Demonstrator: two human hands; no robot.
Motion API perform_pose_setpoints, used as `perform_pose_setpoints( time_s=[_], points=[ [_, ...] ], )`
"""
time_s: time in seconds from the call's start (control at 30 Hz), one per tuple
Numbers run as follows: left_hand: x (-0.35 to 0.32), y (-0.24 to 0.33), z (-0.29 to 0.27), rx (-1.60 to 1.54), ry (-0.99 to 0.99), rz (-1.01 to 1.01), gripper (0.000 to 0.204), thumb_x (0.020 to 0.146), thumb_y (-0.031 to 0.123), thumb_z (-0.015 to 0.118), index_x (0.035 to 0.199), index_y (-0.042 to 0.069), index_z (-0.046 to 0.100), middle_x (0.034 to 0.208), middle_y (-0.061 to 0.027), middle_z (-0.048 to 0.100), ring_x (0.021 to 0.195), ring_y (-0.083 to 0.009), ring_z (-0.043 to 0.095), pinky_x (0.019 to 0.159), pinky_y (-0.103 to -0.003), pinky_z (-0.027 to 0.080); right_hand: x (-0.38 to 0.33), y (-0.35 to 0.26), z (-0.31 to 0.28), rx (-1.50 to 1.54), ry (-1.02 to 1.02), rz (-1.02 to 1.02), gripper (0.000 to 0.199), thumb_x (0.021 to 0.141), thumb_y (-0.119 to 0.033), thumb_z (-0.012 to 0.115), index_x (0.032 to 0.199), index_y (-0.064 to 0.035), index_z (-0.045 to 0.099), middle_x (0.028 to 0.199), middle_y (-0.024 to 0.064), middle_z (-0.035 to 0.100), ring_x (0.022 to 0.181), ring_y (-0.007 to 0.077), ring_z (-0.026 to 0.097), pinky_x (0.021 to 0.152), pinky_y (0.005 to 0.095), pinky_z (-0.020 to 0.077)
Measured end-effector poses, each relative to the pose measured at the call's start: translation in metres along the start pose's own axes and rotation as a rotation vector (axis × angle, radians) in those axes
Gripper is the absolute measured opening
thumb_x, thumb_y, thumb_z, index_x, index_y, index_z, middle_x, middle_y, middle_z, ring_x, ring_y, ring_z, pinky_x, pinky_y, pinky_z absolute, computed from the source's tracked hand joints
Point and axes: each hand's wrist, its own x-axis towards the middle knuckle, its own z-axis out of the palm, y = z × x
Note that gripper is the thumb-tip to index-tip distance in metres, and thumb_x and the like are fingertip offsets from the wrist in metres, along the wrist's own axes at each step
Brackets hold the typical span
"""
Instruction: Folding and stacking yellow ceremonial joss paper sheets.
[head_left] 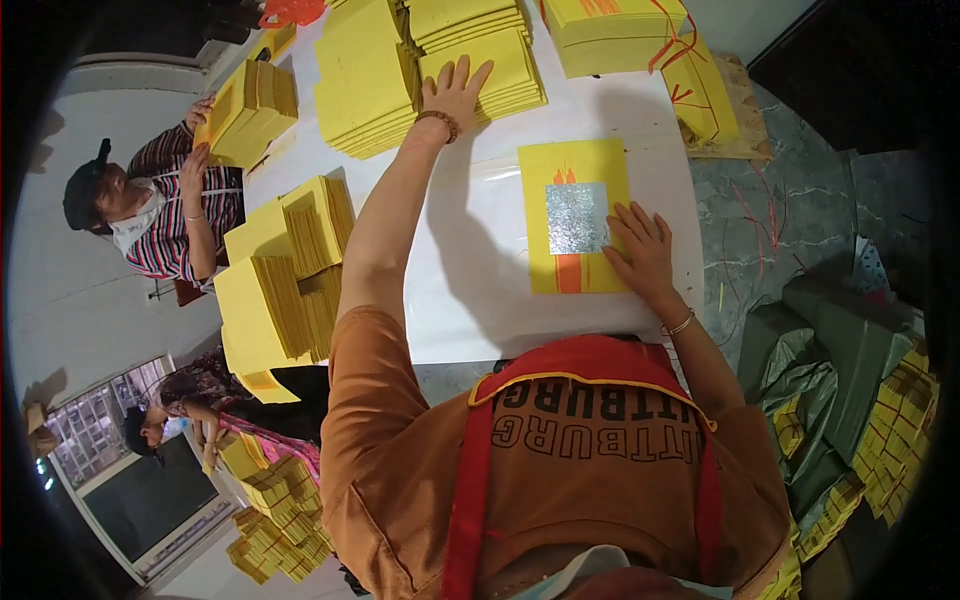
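Observation:
My left hand (pixel 456 98) lies with fingers spread on the near edge of a tall stack of yellow paper (pixel 505 65) at the far side of the table. A beaded bracelet circles that wrist. In front of me a yellow sheet (pixel 538 190) with orange print lies flat, a silver foil square (pixel 575 218) at its middle. My right hand (pixel 642 250) rests open on the sheet's right edge, its fingertips at the foil's right side. Neither hand grips anything that I can see. Another yellow stack (pixel 365 85) stands left of my left hand.
More yellow stacks (pixel 265 305) line the table's left edge. A person in a striped top (pixel 165 220) handles a yellow bundle (pixel 250 112) there. Tied yellow bundles (pixel 615 40) stand at the far right. Another person (pixel 190 410) is at lower left by piled bundles (pixel 275 510).

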Motion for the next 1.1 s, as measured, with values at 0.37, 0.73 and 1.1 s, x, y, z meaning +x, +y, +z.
perform_pose_setpoints(
  time_s=[0.37,0.73,1.1],
  points=[
    [-0.014,-0.007,-0.006,-0.06,0.307,0.034,0.079,0.075,0.028,0.064,0.142,0.025,0.02,0.143,-0.0131,0.027,0.129,-0.0353,0.027,0.102,-0.055,0.024,-0.003,0.001,0.004,-0.018,0.01,-0.009,0.041,0.08,-0.028,0.063,0.118,-0.0137,0.055,0.133,0.0029,0.047,0.127,0.0211,0.037,0.105,0.0445,0.0204],
    [-0.195,0.151,0.03,-0.392,0.015,0.64,0.069,0.071,0.035,0.065,0.132,0.012,0.041,0.141,-0.0245,0.026,0.131,-0.0379,0.026,0.102,-0.06,0.019,-0.006,0.011,0.012,0.023,0.112,0.006,0.037,0.081,-0.024,0.061,0.117,-0.0145,0.056,0.131,0.0053,0.047,0.126,0.021,0.039,0.103,0.043,0.0241],
    [-0.195,0.171,0.035,-0.331,0.225,0.468,0.054,0.077,0.008,0.054,0.13,0.01,0.044,0.12,-0.0216,0.049,0.105,-0.0346,0.052,0.083,-0.049,0.042,-0.007,0.017,0.006,0.171,-0.034,0.049,0.035,0.084,-0.027,0.059,0.117,-0.0151,0.057,0.13,0.0008,0.05,0.128,0.0186,0.037,0.106,0.0405,0.0158]
  ],
)
